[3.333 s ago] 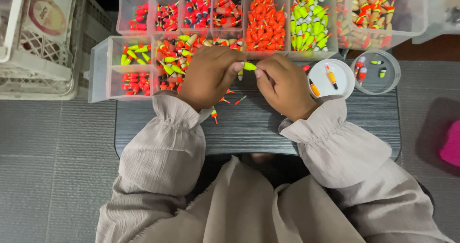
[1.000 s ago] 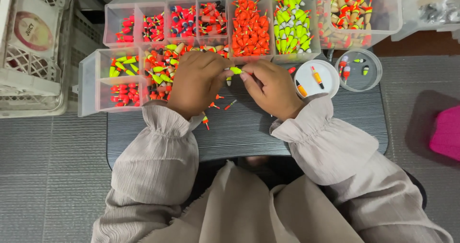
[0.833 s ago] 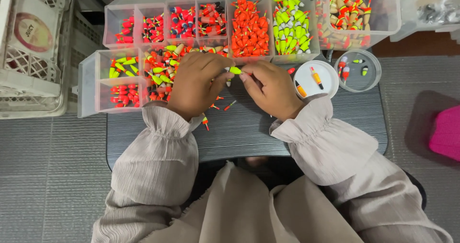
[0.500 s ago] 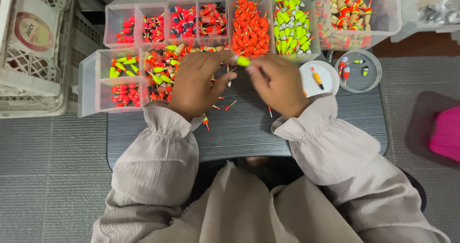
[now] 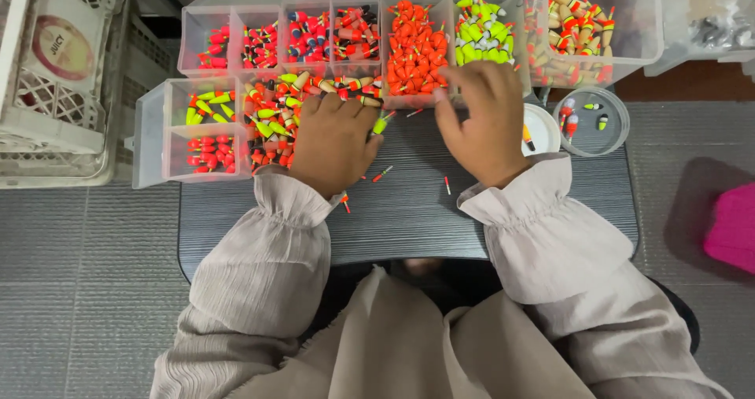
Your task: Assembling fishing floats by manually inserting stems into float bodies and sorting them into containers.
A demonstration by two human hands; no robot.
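The left hand (image 5: 334,143) lies palm down on the dark bench (image 5: 409,218), fingers a little apart and curled at the near edge of the clear trays. A small yellow-green float (image 5: 382,124) sticks out beside its thumb, touching it; whether the thumb pinches the float or it only lies there I cannot tell.

The right hand (image 5: 480,120) lies to the right, well apart from the left, fingers spread and bent. Its fingertips reach over the front wall of the tray of yellow-green and white floats (image 5: 481,41). What it holds, if anything, is hidden under the palm.

Between the hands, loose on the bench, lie thin red sticks (image 5: 382,173), one near the left thumb, another (image 5: 447,185) closer to the right wrist.

The tray of orange floats (image 5: 414,49) stands between the two hands at the back. To its left, compartments hold red, blue and mixed floats (image 5: 322,33). A lower box (image 5: 206,128) by the left wrist holds yellow-green ones above and red ones below.

Just right of the right hand sits a white lid (image 5: 541,128) with an orange float in it, and beside that a round clear dish (image 5: 591,120) with a few floats. A white crate (image 5: 55,77) stands far left, and something pink (image 5: 731,230) is at the right edge.
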